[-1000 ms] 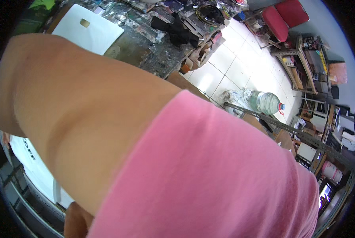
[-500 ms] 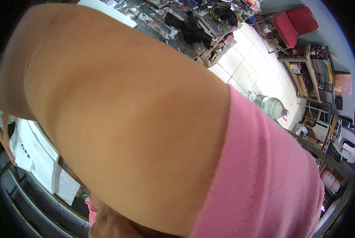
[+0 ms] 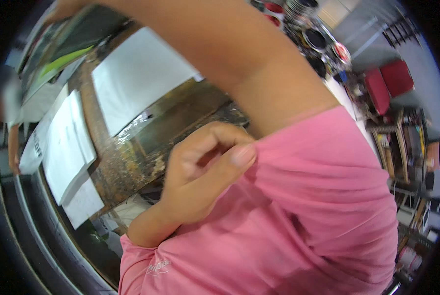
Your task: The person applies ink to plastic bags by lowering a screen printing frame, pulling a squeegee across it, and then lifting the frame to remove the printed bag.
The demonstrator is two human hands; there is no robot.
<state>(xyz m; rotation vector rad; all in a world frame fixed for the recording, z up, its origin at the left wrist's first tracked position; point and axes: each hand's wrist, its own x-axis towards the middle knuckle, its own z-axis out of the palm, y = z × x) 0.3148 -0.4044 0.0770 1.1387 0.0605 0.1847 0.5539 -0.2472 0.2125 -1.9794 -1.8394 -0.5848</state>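
My right arm reaches across to the upper left, and my right hand [image 3: 68, 9] is at the top edge, blurred, its fingers on the rim of a tilted framed screen [image 3: 65, 44] with a yellow-green streak. My left hand [image 3: 200, 169] pinches the hem of the pink sleeve [image 3: 323, 147] on my right arm between thumb and fingers. Below the raised screen, a white sheet [image 3: 136, 78] lies flat on the worn, stained table [image 3: 114, 172]. A stack of white fabric or paper [image 3: 70, 142] lies at the table's left side.
At the far left another person's arm [image 3: 13, 147] hangs beside the white pieces. Metal rails [image 3: 38, 221] run along the lower left. Cans and tubs [image 3: 303, 10] crowd the back, near a red chair [image 3: 389, 86]. Cluttered shelves [image 3: 402, 142] line the right.
My right arm has moved up and away from the view's middle, uncovering the table and white sheet. My left hand has come up to the right sleeve and pinches it.
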